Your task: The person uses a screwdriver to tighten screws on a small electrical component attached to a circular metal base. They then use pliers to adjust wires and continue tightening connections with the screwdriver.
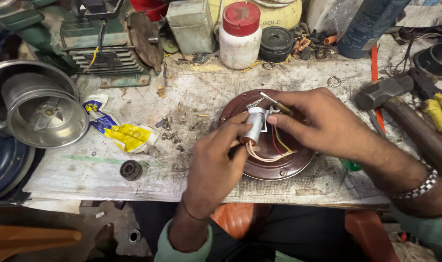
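Observation:
A round dark-brown metal plate (279,167) lies on the worn workbench (133,174). Over it my left hand (216,165) grips a small white cylindrical capacitor (256,123) with red, yellow and white wires (274,151) trailing onto the plate. My right hand (323,123) comes in from the right and pinches a thin brass-and-steel tool (274,103) whose tip is at the capacitor's top. A metal bracelet sits on the right wrist.
A squeezed yellow-and-blue tube (121,133) and a black rubber ring (131,170) lie to the left. A shiny metal drum (41,109), a green motor (109,43), a white jar with red lid (240,36), and a hammer (400,106) ring the bench.

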